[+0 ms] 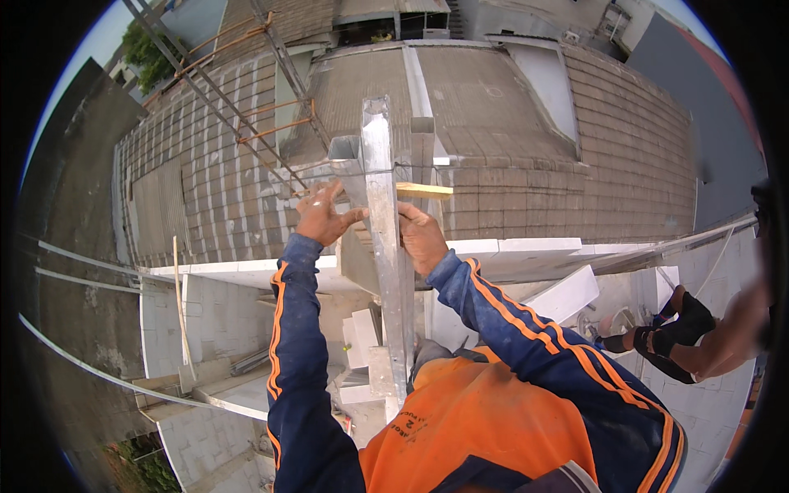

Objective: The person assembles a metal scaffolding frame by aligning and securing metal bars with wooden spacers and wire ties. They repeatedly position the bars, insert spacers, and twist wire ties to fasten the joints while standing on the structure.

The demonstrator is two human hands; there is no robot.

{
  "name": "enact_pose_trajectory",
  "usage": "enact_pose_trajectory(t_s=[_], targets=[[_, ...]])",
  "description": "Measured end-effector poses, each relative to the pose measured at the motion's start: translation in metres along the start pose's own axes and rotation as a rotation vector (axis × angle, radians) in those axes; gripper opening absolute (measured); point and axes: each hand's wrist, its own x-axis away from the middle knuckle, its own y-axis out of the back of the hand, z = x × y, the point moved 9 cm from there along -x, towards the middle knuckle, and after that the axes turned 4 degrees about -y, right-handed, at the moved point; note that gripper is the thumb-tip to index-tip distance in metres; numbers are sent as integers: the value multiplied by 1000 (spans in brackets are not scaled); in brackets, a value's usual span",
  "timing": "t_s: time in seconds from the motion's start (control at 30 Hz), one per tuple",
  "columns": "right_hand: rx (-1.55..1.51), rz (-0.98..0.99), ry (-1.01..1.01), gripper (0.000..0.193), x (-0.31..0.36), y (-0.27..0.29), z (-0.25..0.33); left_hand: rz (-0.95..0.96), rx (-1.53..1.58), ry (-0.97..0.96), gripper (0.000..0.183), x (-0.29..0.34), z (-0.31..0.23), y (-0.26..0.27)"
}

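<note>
Long silver metal bar (380,189) is dead centre, running between the person's two hands. Left hand (323,217): thumb out to the bar's left side, fingers spread upward by a grey box-section tube (347,171). Right hand (424,240): fingers curled at the bar's right edge; can't tell from here if they pinch anything. Yellowish wood strip (426,191) just above that hand. Rebar frame (277,125) stands off left.
</note>
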Motion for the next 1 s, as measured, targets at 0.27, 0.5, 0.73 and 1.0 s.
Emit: enact_pose_trajectory(t_s=[0.27, 0.5, 0.73, 1.0], targets=[[675, -108, 637, 24, 2, -22, 87, -46, -46, -29, 61, -1, 36, -6], [581, -171, 120, 20, -9, -9, 70, -98, 144, -52, 62, -5, 58, -23], [1097, -90, 332, 27, -21, -28, 96, -156, 333, -198, 53, 2, 40, -20], [1334, -44, 583, 12, -42, -41, 123, -211, 479, -135, 49, 11, 45, -29]])
